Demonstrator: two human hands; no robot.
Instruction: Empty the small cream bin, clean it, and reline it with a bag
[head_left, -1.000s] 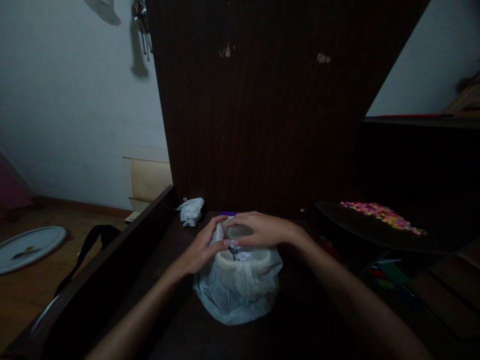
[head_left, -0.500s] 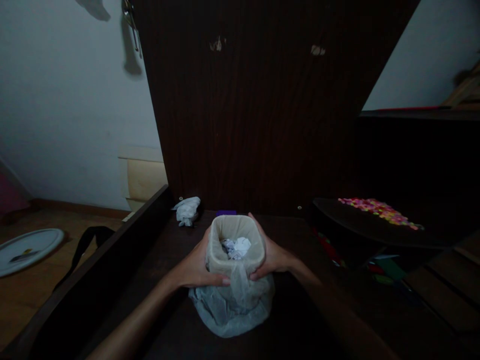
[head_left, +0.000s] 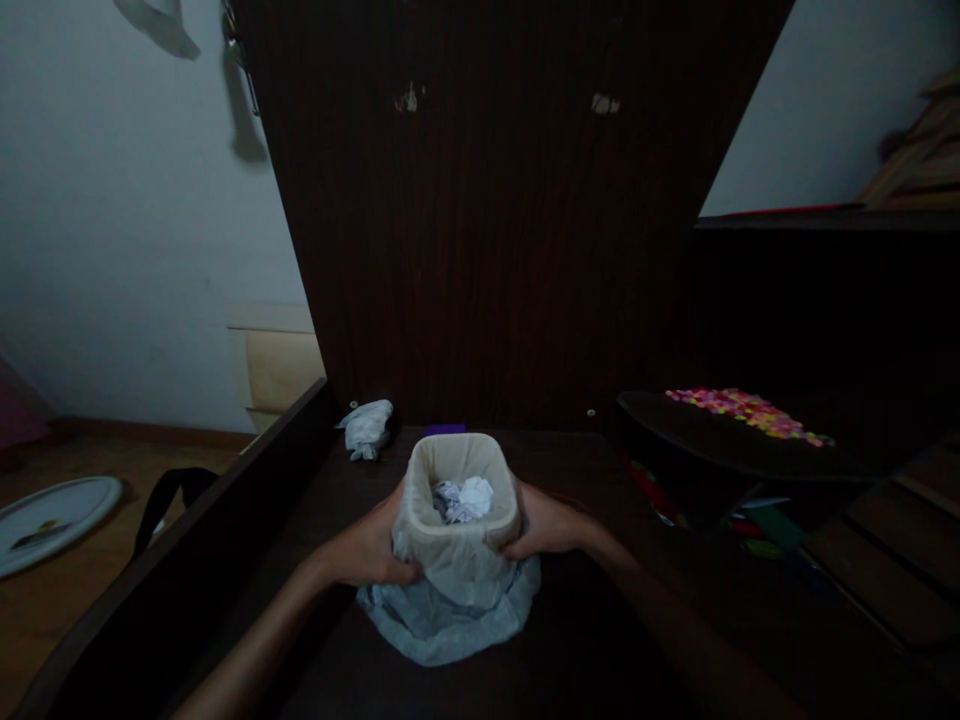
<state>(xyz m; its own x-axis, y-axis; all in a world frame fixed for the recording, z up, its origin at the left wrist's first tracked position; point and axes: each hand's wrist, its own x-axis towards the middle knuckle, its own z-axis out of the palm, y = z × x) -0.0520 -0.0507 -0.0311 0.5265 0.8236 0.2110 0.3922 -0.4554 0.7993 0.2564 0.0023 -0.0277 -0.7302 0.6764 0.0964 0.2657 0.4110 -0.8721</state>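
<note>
A small square bin (head_left: 429, 527), lined with a thin whitish plastic bag (head_left: 457, 615), stands on the dark wooden surface. The bag is folded over the rim and spreads out below it toward me. Crumpled white paper (head_left: 472, 498) lies inside. My left hand (head_left: 375, 545) grips the bin's left side, thumb at the front. On the right side, my right hand (head_left: 546, 520) holds the bin, its thumb on the bag near the front corner. The other fingers of both hands are partly hidden behind the bin.
A bunched white plastic bag (head_left: 367, 428) and a purple item (head_left: 445, 430) lie by the dark back panel (head_left: 480, 250). A raised edge (head_left: 225, 520) runs along the left. Pink and yellow pieces (head_left: 750, 412) lie on a dark shelf at right.
The bag's front fold, bunched up between my thumbs before, now hangs flatter and lower. My left thumb has moved a little outward from the front. The view has shifted slightly.
</note>
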